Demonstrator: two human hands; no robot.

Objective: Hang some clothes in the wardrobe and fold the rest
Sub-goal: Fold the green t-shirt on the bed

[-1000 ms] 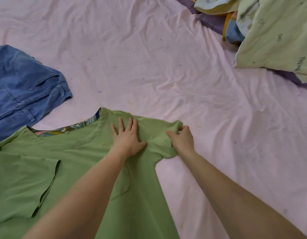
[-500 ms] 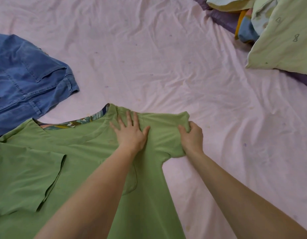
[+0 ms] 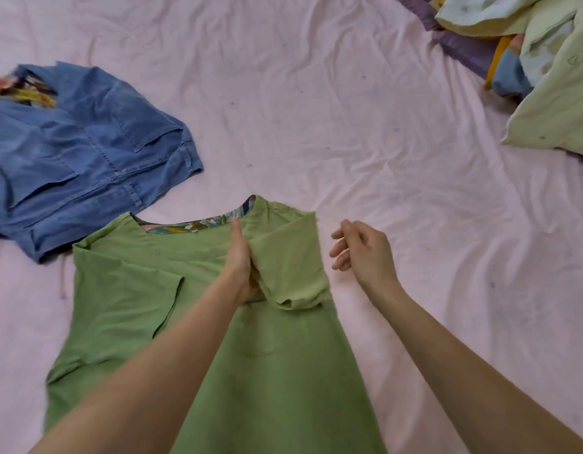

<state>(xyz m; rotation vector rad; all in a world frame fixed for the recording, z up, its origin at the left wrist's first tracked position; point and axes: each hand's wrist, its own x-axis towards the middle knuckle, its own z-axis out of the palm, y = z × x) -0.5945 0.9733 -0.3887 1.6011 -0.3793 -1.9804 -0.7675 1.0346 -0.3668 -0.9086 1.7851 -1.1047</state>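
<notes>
A green dress (image 3: 218, 339) lies flat on the near part of a pink bed sheet (image 3: 349, 126), its right sleeve (image 3: 286, 257) folded inward over the chest. The left hand (image 3: 241, 260) rests edge-down on the dress along that fold, fingers straight, partly tucked under the folded sleeve. The right hand (image 3: 365, 253) hovers just right of the sleeve, fingers loosely curled, holding nothing. A blue denim garment (image 3: 87, 152) lies to the far left, touching the dress's shoulder. A pale green pillow (image 3: 558, 103) and bundled bedding sit at the far right.
</notes>
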